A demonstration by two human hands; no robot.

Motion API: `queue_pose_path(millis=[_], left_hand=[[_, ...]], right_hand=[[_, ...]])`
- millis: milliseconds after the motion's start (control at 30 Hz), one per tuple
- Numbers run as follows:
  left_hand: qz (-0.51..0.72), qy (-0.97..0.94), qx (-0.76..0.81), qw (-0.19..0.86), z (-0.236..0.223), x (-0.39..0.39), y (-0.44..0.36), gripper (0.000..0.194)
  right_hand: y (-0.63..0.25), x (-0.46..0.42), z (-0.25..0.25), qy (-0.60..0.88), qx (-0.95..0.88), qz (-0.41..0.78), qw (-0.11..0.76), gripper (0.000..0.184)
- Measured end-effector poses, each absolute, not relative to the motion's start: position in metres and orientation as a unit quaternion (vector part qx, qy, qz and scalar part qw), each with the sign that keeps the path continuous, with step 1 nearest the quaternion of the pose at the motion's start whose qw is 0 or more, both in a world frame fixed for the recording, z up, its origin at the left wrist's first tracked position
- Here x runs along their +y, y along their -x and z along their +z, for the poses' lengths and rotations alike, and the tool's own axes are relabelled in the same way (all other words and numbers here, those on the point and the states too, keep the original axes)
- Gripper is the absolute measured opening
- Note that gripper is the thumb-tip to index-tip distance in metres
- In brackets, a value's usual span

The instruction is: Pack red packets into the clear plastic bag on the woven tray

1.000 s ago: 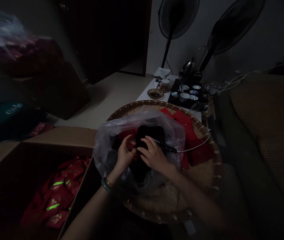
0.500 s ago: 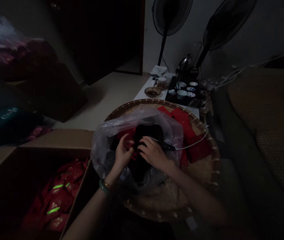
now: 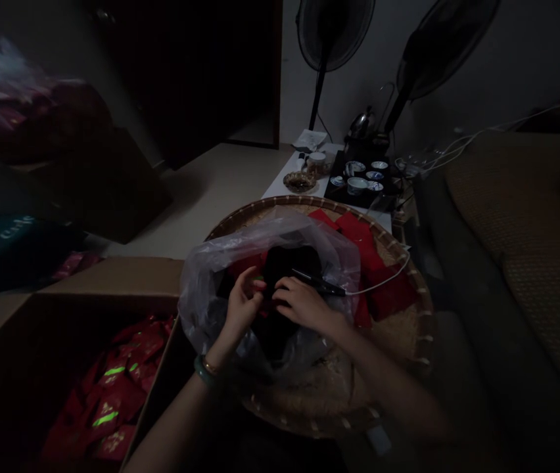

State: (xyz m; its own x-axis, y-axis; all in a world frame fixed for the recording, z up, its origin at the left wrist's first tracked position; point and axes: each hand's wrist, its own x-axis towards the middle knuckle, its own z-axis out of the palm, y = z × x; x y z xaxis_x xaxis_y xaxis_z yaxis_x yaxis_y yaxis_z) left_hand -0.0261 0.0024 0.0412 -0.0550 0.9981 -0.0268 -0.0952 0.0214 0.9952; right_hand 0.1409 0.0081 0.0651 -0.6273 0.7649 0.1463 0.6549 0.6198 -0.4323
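Over an open clear plastic bag (image 3: pixel 201 276), my two hands face each other. My left hand (image 3: pixel 244 303), with a bangle at its wrist, is curled, thumb and fingers close together. A bit of red with a yellow-green spot shows at its fingertips, too small to name. My right hand (image 3: pixel 302 301) has bent fingers pressed together just right of it; whatever they grip is hidden. Inside the bag lies dark material (image 3: pixel 280 338). A black pen-like tool (image 3: pixel 326 286) with a white cable lies by my right hand. The bag sits in a round woven tray (image 3: pixel 393 345).
Red packets (image 3: pixel 391 289) lie on the tray's right side. At left, an open cardboard box (image 3: pixel 132 272) holds several shiny red pouches (image 3: pixel 119 397). Beyond the tray, a low table (image 3: pixel 280 180) carries small cups (image 3: pixel 357 186) and a kettle (image 3: pixel 363 122). Two fans (image 3: pixel 334 33) stand behind.
Both hands stay nearly in place, with small finger movements. The yellow-green spot shows more clearly at my left fingertips. The whole view has shifted slightly.
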Motion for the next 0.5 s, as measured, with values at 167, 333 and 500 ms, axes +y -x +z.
queue_pose_path(millis=[167,333,500], left_hand=[[0.531,-0.456,0.492,0.517,0.038,0.004,0.027,0.058],[0.516,-0.474,0.504,0.505,0.033,0.001,0.022,0.061],[0.519,-0.48,0.512,0.487,0.031,0.002,0.023,0.063]], right_hand=[[-0.14,0.009,0.065,0.421,-0.831,0.233,0.279,0.023],[-0.132,0.017,0.062,0.432,-0.833,0.235,0.252,0.022],[-0.13,0.024,0.064,0.441,-0.792,0.252,0.339,0.01]])
